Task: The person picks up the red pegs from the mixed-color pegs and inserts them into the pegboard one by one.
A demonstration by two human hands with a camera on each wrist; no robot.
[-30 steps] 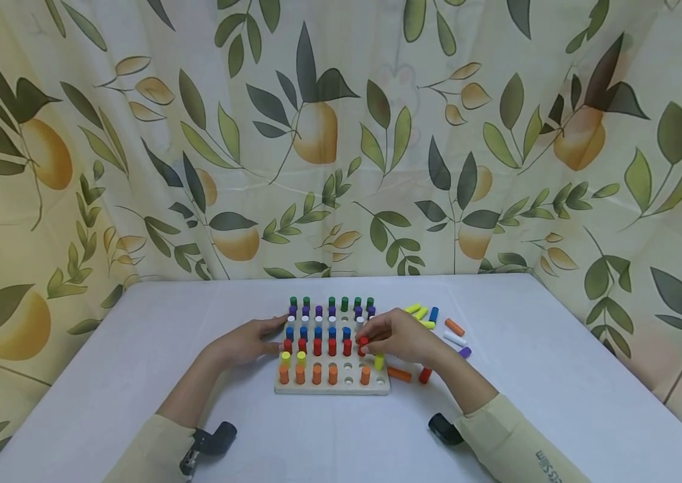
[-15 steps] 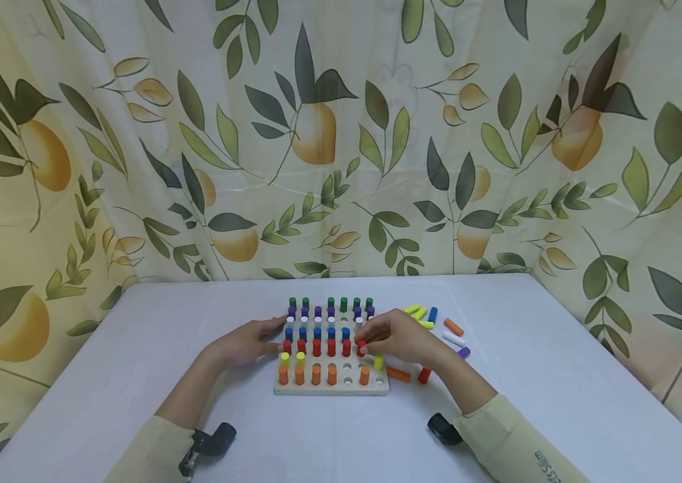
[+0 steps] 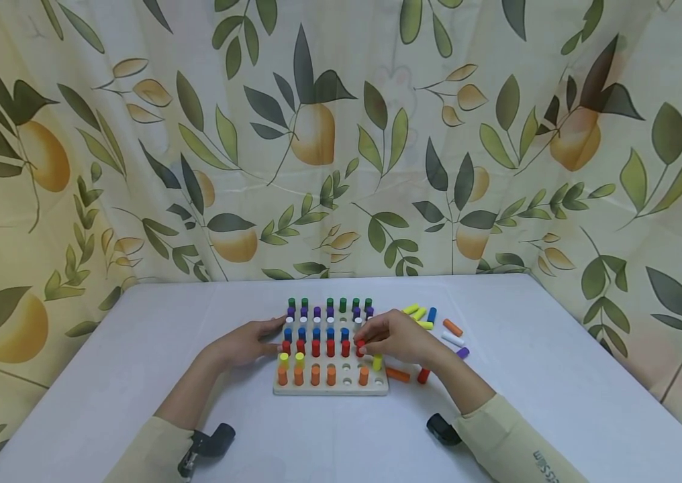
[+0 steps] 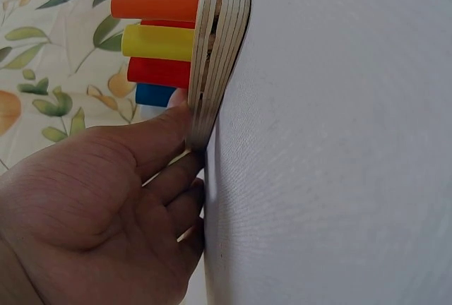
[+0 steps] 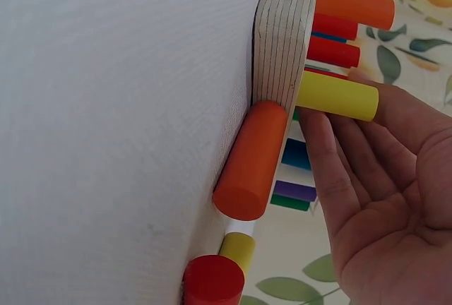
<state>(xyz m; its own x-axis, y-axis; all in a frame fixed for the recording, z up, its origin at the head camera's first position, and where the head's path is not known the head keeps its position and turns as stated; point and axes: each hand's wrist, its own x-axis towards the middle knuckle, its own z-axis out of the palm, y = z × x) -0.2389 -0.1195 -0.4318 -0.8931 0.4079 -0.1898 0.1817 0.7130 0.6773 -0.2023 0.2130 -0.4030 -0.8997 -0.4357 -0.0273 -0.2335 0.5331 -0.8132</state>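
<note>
A wooden pegboard lies on the white table, with rows of coloured pegs standing upright in it. My left hand holds the board's left edge; in the left wrist view the thumb lies at the upper edge and the other fingers are curled against the side. Over the board's right part, my right hand pinches a red peg at the end of the red row. Its fingertips are partly hidden behind a yellow peg in the right wrist view.
Loose pegs lie right of the board, among them an orange peg at its edge, a red peg, a white peg and a purple peg. Several yellow ones lie farther back. A leaf-patterned curtain hangs behind the table.
</note>
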